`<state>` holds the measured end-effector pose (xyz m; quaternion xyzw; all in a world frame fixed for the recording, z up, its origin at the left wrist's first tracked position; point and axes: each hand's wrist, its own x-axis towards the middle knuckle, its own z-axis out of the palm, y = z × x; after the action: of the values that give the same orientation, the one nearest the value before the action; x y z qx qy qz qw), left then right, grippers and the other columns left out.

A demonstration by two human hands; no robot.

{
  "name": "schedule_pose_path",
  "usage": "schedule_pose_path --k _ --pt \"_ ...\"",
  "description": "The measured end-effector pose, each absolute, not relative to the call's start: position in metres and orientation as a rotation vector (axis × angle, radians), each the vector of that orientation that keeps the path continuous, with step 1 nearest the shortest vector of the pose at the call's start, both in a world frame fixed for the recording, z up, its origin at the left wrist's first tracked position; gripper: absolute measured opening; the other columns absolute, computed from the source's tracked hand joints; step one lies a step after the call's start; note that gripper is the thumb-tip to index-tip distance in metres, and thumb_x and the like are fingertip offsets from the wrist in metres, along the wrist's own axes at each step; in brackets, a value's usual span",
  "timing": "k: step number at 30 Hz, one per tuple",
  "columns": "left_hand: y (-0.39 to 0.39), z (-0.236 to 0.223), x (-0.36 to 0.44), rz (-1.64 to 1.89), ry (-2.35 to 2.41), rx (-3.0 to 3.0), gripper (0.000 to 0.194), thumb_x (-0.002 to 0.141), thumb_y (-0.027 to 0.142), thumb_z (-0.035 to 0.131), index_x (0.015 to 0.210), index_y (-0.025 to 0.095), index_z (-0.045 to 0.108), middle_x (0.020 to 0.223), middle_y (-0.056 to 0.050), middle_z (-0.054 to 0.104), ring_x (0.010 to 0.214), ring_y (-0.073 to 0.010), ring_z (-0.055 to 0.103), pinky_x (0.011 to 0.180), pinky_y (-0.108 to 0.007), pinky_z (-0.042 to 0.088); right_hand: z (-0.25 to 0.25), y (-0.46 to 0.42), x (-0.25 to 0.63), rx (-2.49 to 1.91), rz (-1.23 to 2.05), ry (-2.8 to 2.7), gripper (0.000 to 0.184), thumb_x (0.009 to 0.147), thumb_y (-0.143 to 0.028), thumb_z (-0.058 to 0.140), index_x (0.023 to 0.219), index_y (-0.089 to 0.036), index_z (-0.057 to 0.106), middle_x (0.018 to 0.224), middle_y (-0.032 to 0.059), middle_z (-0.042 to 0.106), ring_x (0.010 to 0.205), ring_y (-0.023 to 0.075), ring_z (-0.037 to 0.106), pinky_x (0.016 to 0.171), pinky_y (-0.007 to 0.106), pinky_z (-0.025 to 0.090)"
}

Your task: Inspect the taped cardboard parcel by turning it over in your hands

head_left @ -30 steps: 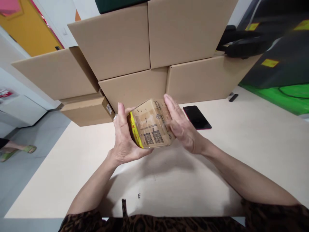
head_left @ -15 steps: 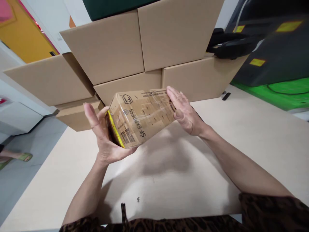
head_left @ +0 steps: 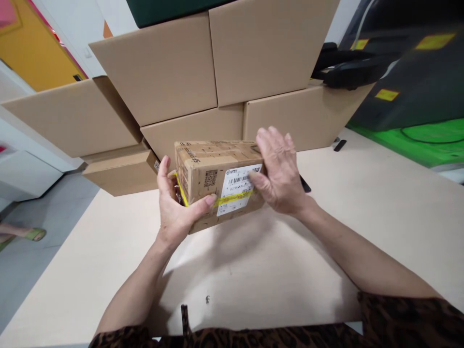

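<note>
Between my two hands, tilted above the table, is a brown cardboard parcel box (head_left: 203,193) wrapped in clear tape. Its side towards me bears a white shipping label (head_left: 232,200) with a barcode, crossed by a yellow tape strip. My left hand (head_left: 177,208) grips the left end, thumb on the near side by the label, other fingers partly hidden behind. My right hand (head_left: 279,174) holds the right end, with its thumb on the label's edge and the fingers over the far end. A dark object (head_left: 305,183), mostly covered by my right hand, lies on the table behind it.
Large cardboard boxes (head_left: 155,72) are stacked at the table's back edge. A smaller carton (head_left: 119,174) is at the left. A small black object (head_left: 340,145) lies on the pale table (head_left: 380,203) at the right. Another person's foot (head_left: 34,234) shows on the floor at far left.
The parcel box has been turned between my hands, so the labelled side now faces me and the printed top tilts away. My left thumb has come down onto the near side.
</note>
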<state>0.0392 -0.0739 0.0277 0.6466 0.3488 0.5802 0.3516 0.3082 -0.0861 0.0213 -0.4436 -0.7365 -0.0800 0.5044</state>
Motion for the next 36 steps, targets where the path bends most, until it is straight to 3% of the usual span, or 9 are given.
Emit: schedule_pose_path --k 4,11,18,21,23,25,29,32,36 --pt "-0.09 0.034 0.052 1.393 0.962 1.561 0.122 0.06 0.057 0.102 0.161 0.038 0.037 0.151 -0.012 0.057 0.137 -0.0383 0.063 0.11 -0.055 0.059 0.013 -0.111 0.27 -0.956 -0.253 -1.918 0.095 0.101 -0.075 0.051 0.178 -0.031 0.017 0.179 0.0129 0.037 0.168 0.0419 0.031 0.138 0.071 0.003" --pt "-0.102 0.04 0.055 1.293 0.973 1.487 0.116 0.061 0.054 0.102 0.158 0.033 0.041 0.147 -0.013 0.064 0.137 -0.0396 0.066 0.118 -0.061 0.054 0.01 -0.12 0.257 -0.824 -0.186 -2.173 0.094 0.097 -0.083 0.053 0.175 -0.038 0.027 0.175 0.0063 0.046 0.162 0.037 0.044 0.14 0.066 0.009" --pt "-0.087 0.052 0.046 1.484 0.891 1.306 0.108 0.061 0.048 0.102 0.152 0.033 0.046 0.145 -0.011 0.067 0.135 -0.038 0.069 0.109 -0.055 0.063 0.02 -0.078 0.307 -1.139 0.023 -1.72 0.111 0.084 -0.093 0.059 0.174 -0.034 0.032 0.185 0.0075 0.026 0.172 0.0443 0.012 0.137 0.073 -0.001" --pt "-0.085 0.06 0.042 1.55 0.781 1.317 0.095 0.069 0.047 0.097 0.151 0.033 0.05 0.143 -0.01 0.07 0.131 -0.0378 0.072 0.105 -0.055 0.065 0.017 -0.071 0.311 -1.073 0.461 -1.484 0.106 0.086 -0.092 0.055 0.172 -0.035 0.032 0.18 0.0084 0.038 0.168 0.0404 0.03 0.134 0.072 0.025" --pt "-0.085 0.063 0.04 1.559 0.755 1.305 0.085 0.073 0.045 0.094 0.147 0.031 0.055 0.136 -0.009 0.074 0.128 -0.0373 0.074 0.107 -0.055 0.065 0.017 -0.073 0.306 -0.956 0.852 -1.373 0.092 0.09 -0.088 0.053 0.164 -0.034 0.047 0.165 0.009 0.06 0.157 0.0389 0.052 0.124 0.069 0.046" --pt "-0.083 0.064 0.038 1.548 0.765 1.266 0.077 0.076 0.045 0.092 0.143 0.029 0.06 0.134 -0.009 0.076 0.127 -0.037 0.075 0.11 -0.055 0.063 0.02 -0.079 0.299 -0.829 1.138 -1.324 0.079 0.088 -0.077 0.065 0.152 -0.03 0.062 0.149 0.0096 0.074 0.143 0.0394 0.066 0.115 0.066 0.056" --pt "-0.076 0.06 0.04 1.48 0.772 1.216 0.074 0.08 0.061 0.086 0.141 0.026 0.065 0.141 -0.011 0.074 0.135 -0.039 0.071 0.116 -0.056 0.06 0.028 -0.091 0.292 -0.743 1.251 -1.215 0.075 0.076 -0.048 0.084 0.147 -0.03 0.066 0.141 0.0071 0.078 0.127 0.0379 0.076 0.112 0.064 0.059" --pt "-0.067 0.05 0.042 1.446 0.797 1.261 0.081 0.082 0.075 0.079 0.149 0.032 0.06 0.158 -0.01 0.064 0.153 -0.0375 0.057 0.124 -0.057 0.054 0.03 -0.09 0.292 -0.799 1.186 -1.087 0.068 0.075 -0.045 0.08 0.141 -0.028 0.07 0.138 0.0068 0.079 0.125 0.0382 0.077 0.111 0.064 0.06" --pt "-0.061 0.04 0.037 1.456 0.82 1.448 0.096 0.083 0.086 0.07 0.164 0.046 0.038 0.18 -0.002 0.036 0.169 -0.0319 0.033 0.134 -0.057 0.039 0.03 -0.084 0.29 -0.845 1.195 -1.054 0.06 0.078 -0.046 0.073 0.134 -0.026 0.073 0.132 0.007 0.082 0.128 0.0387 0.075 0.113 0.063 0.059"
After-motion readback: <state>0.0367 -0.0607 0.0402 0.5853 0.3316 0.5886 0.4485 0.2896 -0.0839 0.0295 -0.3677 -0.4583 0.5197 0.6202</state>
